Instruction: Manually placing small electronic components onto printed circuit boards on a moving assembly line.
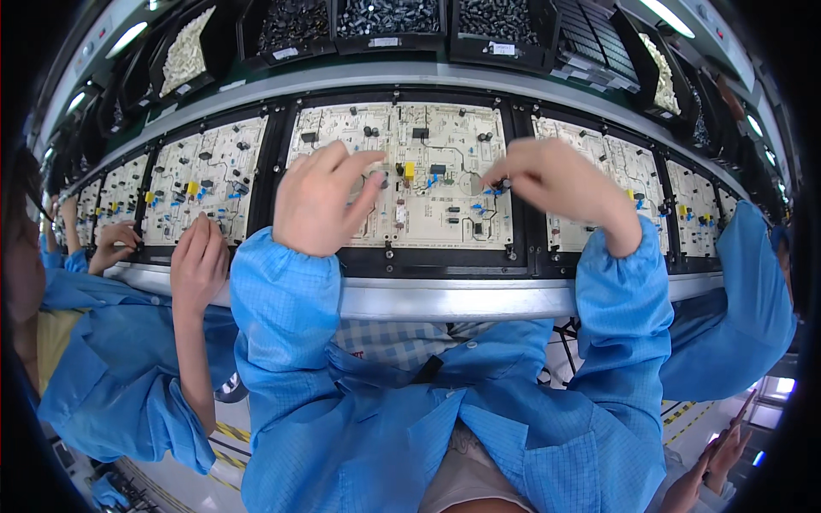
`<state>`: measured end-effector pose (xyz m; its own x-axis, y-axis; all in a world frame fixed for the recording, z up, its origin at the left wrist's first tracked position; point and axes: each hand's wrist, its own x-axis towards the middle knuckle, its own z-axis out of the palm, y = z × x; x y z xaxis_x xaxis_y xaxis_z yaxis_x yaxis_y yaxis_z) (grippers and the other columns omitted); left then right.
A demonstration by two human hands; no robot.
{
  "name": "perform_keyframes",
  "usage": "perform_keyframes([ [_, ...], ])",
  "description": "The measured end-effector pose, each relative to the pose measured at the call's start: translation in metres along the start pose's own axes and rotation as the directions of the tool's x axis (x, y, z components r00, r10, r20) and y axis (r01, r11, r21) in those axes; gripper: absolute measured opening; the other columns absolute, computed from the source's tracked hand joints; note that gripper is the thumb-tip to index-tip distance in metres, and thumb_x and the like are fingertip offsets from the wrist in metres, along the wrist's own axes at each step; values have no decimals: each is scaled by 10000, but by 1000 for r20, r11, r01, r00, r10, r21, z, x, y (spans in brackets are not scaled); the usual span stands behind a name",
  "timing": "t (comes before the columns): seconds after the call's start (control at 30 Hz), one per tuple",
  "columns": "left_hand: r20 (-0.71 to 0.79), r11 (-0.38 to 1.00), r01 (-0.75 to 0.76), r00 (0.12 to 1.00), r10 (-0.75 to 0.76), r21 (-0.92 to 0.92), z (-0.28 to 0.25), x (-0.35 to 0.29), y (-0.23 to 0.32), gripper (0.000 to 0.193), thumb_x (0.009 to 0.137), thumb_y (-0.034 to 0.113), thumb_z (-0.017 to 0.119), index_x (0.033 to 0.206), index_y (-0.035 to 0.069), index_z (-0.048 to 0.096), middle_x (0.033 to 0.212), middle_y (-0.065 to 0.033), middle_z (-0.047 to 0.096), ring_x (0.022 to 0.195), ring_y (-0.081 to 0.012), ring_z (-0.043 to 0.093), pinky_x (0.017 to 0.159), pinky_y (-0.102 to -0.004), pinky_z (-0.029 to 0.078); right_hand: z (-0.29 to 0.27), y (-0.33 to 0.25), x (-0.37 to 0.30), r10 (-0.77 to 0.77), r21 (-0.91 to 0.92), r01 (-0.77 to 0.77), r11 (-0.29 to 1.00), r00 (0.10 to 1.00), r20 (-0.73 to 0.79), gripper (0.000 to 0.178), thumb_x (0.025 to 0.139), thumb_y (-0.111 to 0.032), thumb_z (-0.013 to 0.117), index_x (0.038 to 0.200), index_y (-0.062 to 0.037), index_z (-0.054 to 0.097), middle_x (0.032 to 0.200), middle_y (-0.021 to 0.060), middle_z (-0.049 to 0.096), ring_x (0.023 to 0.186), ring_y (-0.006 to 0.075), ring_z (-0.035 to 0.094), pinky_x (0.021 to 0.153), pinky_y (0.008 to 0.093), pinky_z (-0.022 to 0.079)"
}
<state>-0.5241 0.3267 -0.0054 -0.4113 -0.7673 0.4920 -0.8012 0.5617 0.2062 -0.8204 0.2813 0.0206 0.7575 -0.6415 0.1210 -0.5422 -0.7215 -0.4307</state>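
Head camera looks down on my two hands over a pale cream printed circuit board (428,184) that sits in a black frame on the grey metal conveyor rail (445,299). My left hand (321,201) hangs over the board's left half, thumb and forefinger pinched together at the tip, close to a small dark cylindrical part (382,179) that stands just beside a yellow box-shaped component (409,171); I cannot tell whether my fingers actually hold that part or only touch it. My right hand (560,184) hangs over the board's right edge, its fingertips closed on a tiny black component (505,183) held just above the board near a round grey pad. Both of my forearms wear blue cleanroom sleeves (286,299) with gathered cuffs.

To my left lies another cream circuit board (205,175) in its own frame, and a neighbour's hand (198,256) rests flat at its lower edge. Farther left a second hand of a co-worker (115,244) curls at the rail. To my right a blue-sleeved arm (744,299) leans against the line. Above the boards, black plastic bins (389,26) of small parts stand in a row, well apart from my hands.
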Motion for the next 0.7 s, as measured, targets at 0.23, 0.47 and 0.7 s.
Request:
perform_keyframes([
  [0.23,13,973,196,980,-198,119,-14,87,-26,294,891,326,570,1032,82,652,916,-152,638,882,-349,626,764,-444,499,-17,-26,-20,176,157,-188,970,980,90,305,817,-22,559,1117,-57,599,768,108,645,668,206,636,621,319,491],
  [0.47,-113,710,571,805,-582,411,27,185,-217,388,837,296,540,1111,29,603,1111,-278,610,1065,-426,578,926,-491,455,-32,25,-90,419,244,-358,901,866,-275,152,843,-31,647,944,-13,534,731,27,583,665,89,556,631,233,454],
  [0.7,-34,730,483,844,-536,483,57,184,-271,464,813,435,680,1079,57,629,1087,-221,634,1017,-386,610,918,-441,470,-52,65,-112,536,174,-509,843,762,-364,130,857,-83,661,963,-7,653,768,12,569,715,86,534,672,243,455],
])
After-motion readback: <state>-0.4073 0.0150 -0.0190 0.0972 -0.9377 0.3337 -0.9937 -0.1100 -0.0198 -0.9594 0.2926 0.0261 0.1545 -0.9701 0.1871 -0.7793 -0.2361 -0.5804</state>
